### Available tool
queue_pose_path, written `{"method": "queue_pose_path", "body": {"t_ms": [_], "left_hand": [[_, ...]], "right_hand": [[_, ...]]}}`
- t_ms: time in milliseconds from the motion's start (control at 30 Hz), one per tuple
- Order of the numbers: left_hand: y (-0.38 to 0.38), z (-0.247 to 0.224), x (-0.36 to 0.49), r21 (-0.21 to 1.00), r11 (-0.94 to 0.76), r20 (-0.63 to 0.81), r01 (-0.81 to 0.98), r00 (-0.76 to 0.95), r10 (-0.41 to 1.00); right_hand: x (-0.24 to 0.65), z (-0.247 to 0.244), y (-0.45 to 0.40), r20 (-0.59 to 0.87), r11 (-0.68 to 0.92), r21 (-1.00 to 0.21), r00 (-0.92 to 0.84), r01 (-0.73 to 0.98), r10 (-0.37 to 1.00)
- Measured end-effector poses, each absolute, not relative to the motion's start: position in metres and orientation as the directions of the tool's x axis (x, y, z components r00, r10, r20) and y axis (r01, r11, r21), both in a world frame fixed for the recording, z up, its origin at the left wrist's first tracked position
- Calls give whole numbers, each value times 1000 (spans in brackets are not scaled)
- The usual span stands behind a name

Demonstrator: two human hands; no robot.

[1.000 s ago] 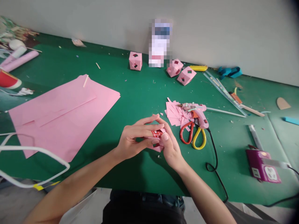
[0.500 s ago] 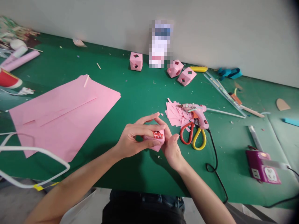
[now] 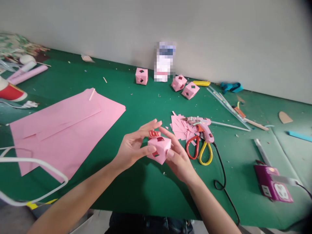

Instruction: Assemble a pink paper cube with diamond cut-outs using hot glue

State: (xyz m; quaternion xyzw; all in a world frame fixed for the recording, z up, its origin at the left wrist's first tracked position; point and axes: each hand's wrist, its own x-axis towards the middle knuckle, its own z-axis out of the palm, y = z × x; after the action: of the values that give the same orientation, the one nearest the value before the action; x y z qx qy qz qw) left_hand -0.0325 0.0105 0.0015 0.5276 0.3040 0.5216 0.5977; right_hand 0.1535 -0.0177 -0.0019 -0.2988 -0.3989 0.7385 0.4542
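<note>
A pink paper cube (image 3: pixel 162 152) with diamond-shaped cutouts is held between my two hands above the green table. My left hand (image 3: pixel 133 146) grips its left side, thumb on the front face; a red patterned piece (image 3: pixel 154 133), perhaps a wrapper or tape, shows at its fingers. My right hand (image 3: pixel 179 159) has its thumb on the cube's right corner, with the other fingers behind it. Near my right hand lie cut pink paper strips (image 3: pixel 179 128), a pink glue gun (image 3: pixel 203 126) and scissors (image 3: pixel 205 154) with red and yellow handles.
Pink paper sheets (image 3: pixel 65 130) lie at left, beside a white tubular frame (image 3: pixel 48 165). At the back stand three similar pink cubes (image 3: pixel 141 76) and a blurred upright phone-like object (image 3: pixel 163 61). A purple power adapter (image 3: pixel 270 182) sits at right, and a black cord (image 3: pixel 223 162) runs to the front.
The cube has turned in my hands, and its front face with cutouts now shows. My left fingers have lifted off its top. The view has tilted up slightly.
</note>
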Motion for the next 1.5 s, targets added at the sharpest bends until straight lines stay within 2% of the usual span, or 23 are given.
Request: {"method": "queue_pose_path", "body": {"t_ms": [100, 267, 400, 533, 633, 700, 1033, 1500], "left_hand": [[11, -3, -33, 933, -95, 181, -347, 224, 958], [4, -11, -28, 965, -168, 222, -202, 288, 932], [0, -12, -22, 962, -66, 150, -264, 315, 937], [1, -10, -23, 934, 69, 52, -350, 325, 944], [1, -7, -24, 921, 107, 30, -375, 342, 939], [0, -6, -24, 917, 121, 31, -379, 370, 928], [-3, -5, -20, 885, 214, -1, -414, 458, 889], [-7, -6, -18, 909, 204, -10, -363, 469, 883]], "right_hand": [[153, -2, -15, -50, -174, -908, -314, -380, 948], [146, -3, -15, 16, -32, -944, -141, -329, 990], [146, -6, -16, 84, 60, -963, -81, -262, 993], [156, -11, -16, 186, 179, -981, -98, -75, 978], [164, -11, -17, 269, 275, -955, -64, 112, 961], [168, -8, -17, 318, 323, -932, -57, 163, 947], [168, 3, -11, 469, 475, -857, -80, 200, 880], [165, 5, -14, 479, 478, -837, -65, 266, 875]]}}
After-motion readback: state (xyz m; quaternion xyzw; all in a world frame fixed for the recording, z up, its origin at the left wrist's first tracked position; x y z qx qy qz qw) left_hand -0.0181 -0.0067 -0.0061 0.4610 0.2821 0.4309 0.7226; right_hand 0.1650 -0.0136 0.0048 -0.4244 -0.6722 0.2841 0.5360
